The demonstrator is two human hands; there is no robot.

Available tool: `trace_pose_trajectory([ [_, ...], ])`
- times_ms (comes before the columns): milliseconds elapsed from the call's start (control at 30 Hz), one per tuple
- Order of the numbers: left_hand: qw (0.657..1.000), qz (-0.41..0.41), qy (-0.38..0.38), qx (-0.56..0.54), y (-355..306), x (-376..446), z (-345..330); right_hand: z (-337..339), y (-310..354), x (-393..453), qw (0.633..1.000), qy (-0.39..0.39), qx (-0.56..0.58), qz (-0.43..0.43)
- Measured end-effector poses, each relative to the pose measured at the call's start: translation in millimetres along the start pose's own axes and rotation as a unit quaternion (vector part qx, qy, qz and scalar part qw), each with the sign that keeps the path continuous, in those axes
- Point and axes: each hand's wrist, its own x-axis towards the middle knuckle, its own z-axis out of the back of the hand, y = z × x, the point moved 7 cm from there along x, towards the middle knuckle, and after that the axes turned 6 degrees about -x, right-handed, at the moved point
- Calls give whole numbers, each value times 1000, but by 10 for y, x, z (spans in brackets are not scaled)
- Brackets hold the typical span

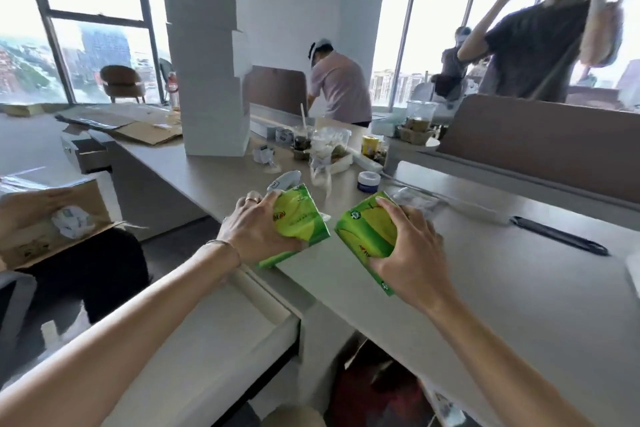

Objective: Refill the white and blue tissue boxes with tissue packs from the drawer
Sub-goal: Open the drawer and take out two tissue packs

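A white square pillar (211,55) stands on the long grey desk (519,288), with flattened cardboard (145,130) lying to its left and a clutter of cups, crumpled plastic bags and food containers (325,149) to its right, a small blue-lidded jar (368,181) nearest the camera. A black pen (559,235) lies on the desk below a brown partition panel (550,142), and a brown armchair (123,83) sits by the tall windows (86,10) on the far left. At the left edge an open cardboard box (52,222) holds crumpled white material, while several people stand in the background, one in a pale shirt (339,87) bent over the far desk.
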Motion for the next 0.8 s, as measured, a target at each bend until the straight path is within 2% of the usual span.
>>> trace_pose_trajectory([
  [333,994,-56,92,22,-1122,599,-968,247,-1191,473,997,-2,-50,-61],
  [567,982,-63,155,93,-1258,829,-1423,-65,-1660,677,994,71,-61,-62],
  [800,981,-81,139,104,-1401,870,-1462,-321,-1863,790,986,137,-78,-58],
])
